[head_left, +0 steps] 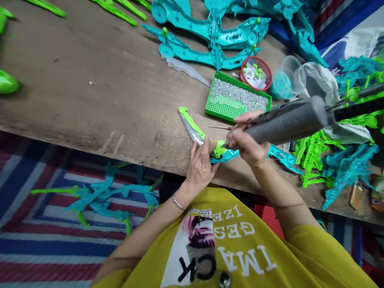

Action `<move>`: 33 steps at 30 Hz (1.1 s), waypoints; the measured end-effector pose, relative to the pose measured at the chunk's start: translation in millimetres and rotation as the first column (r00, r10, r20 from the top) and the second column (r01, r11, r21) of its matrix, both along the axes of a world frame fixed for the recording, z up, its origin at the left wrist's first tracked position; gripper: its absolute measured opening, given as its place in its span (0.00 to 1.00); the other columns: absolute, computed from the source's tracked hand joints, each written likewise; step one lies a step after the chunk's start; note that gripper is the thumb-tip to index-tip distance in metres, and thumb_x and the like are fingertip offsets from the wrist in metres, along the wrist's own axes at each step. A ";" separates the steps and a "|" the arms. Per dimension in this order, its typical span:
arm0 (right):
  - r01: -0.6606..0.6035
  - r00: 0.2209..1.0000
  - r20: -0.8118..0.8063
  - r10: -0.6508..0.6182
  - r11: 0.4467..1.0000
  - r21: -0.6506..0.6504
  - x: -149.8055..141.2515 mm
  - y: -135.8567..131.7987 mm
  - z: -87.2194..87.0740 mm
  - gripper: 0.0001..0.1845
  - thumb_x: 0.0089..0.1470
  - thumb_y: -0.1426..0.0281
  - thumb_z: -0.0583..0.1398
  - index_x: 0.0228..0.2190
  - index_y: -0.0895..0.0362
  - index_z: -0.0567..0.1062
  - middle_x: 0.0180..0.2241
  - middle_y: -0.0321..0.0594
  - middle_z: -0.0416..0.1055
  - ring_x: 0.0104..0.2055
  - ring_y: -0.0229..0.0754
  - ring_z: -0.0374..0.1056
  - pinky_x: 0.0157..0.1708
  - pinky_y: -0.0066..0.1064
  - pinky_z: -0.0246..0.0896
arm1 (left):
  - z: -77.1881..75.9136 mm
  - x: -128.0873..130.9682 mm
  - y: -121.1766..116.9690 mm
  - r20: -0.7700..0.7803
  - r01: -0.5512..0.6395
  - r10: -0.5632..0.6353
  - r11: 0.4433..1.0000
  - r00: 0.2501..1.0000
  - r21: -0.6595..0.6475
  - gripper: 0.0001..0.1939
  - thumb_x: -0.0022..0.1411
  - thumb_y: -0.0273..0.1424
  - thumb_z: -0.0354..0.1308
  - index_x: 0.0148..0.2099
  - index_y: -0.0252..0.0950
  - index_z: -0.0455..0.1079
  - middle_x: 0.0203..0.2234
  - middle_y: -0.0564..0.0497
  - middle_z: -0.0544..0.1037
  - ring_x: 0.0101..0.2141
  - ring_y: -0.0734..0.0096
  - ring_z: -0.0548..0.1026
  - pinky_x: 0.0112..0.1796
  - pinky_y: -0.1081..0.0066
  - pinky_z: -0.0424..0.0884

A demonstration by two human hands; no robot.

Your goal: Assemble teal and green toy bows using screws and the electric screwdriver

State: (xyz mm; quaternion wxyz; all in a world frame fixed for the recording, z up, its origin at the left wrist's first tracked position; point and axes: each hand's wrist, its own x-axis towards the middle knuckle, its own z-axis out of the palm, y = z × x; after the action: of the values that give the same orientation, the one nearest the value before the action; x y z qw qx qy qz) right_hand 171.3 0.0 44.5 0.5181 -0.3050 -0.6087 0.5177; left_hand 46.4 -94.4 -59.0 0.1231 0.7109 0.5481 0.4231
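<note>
The left hand (200, 167) is closed in a firm grasp on a moulded plastic toy part of lime green and teal (224, 157). The right hand (244, 142) is clenched around a thick grey cylindrical electric screwdriver (285, 124), and its thin metal tip is held at the round lime hub (220, 149) of the part, reached from the right. The long axis of the part runs from the near right to the far left, where a translucent plastic blade edged in lime (192, 132) extends across the worn wooden workbench (90, 104). The hub lies between the hands, slightly nearer the right hand, with the near edge of the bench just below. A slender red-handled awl (220, 128) lies just beyond the part. Farther off to the right are a green perforated tray of small silver screws (237, 96) and a round red basket (256, 72). Open bench is left to the left, while teal plastic frames (210, 34) are laid out at the far side.
</note>
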 end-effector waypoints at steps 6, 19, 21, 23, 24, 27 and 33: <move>-0.010 0.998 0.063 0.012 0.999 -0.032 0.3 -17.6 -17.5 0.13 0.56 0.65 0.66 0.43 0.50 0.71 0.22 0.29 0.70 0.20 0.38 0.68 0.22 0.34 0.65 | -3.1 -1.9 0.0 -0.013 0.005 -0.004 1.000 1.000 0.011 0.48 0.72 0.40 0.55 0.76 0.29 0.25 0.59 0.32 0.75 0.65 0.51 0.68 0.68 0.47 0.55; -0.128 0.920 0.375 0.118 0.992 0.002 -12.4 -16.9 -19.9 0.07 0.51 0.64 0.62 0.26 0.49 0.69 0.22 0.32 0.67 0.24 0.40 0.66 0.32 0.39 0.73 | -9.5 -1.8 -0.1 0.005 -0.018 0.017 0.999 1.000 0.029 0.49 0.72 0.44 0.54 0.76 0.31 0.24 0.63 0.29 0.69 0.63 0.49 0.71 0.66 0.46 0.62; -0.218 0.918 0.336 0.211 0.976 -0.015 -7.5 -11.2 -24.7 0.10 0.50 0.61 0.64 0.28 0.49 0.68 0.21 0.31 0.67 0.22 0.38 0.65 0.28 0.36 0.71 | -9.7 -1.1 0.8 0.010 -0.020 0.020 0.999 1.000 0.044 0.50 0.71 0.43 0.55 0.76 0.31 0.26 0.62 0.29 0.71 0.63 0.49 0.71 0.66 0.47 0.62; -0.271 0.932 0.242 0.268 0.962 -0.023 -0.4 -4.2 -26.9 0.12 0.51 0.59 0.65 0.33 0.49 0.69 0.21 0.29 0.67 0.20 0.37 0.65 0.24 0.33 0.69 | -9.2 -0.6 1.3 0.011 -0.019 0.018 0.998 1.000 0.054 0.49 0.71 0.41 0.57 0.76 0.31 0.27 0.61 0.30 0.72 0.63 0.50 0.71 0.66 0.48 0.61; -0.261 0.948 0.187 0.259 0.965 -0.014 4.0 0.1 -26.8 0.14 0.52 0.57 0.65 0.36 0.49 0.69 0.21 0.28 0.67 0.20 0.37 0.65 0.23 0.32 0.68 | -8.0 -0.5 1.4 0.007 -0.014 0.013 0.998 1.000 0.056 0.49 0.70 0.40 0.57 0.76 0.31 0.28 0.61 0.31 0.73 0.63 0.50 0.71 0.66 0.48 0.61; -0.054 0.994 0.097 0.048 0.996 0.065 19.8 18.4 -23.2 0.18 0.55 0.53 0.65 0.42 0.47 0.69 0.20 0.26 0.65 0.20 0.36 0.65 0.24 0.32 0.68 | 1.1 -1.0 2.5 -0.059 0.007 -0.005 0.999 0.998 0.037 0.46 0.69 0.38 0.59 0.77 0.31 0.35 0.58 0.33 0.76 0.61 0.49 0.72 0.66 0.46 0.58; 0.305 0.926 0.177 -0.332 0.939 0.161 51.5 65.7 -27.4 0.24 0.51 0.50 0.66 0.44 0.49 0.71 0.26 0.29 0.69 0.27 0.38 0.70 0.32 0.34 0.71 | 30.2 7.1 20.9 -0.294 0.115 -0.143 0.987 0.945 -0.111 0.46 0.62 0.47 0.64 0.73 0.28 0.53 0.64 0.28 0.68 0.63 0.36 0.66 0.66 0.36 0.49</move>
State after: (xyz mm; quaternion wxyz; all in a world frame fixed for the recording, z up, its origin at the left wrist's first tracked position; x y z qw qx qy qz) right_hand 222.7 65.7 17.0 0.5498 -0.4164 -0.6328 0.3519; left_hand 53.5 -73.6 -28.9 0.0985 0.7948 0.5319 0.2752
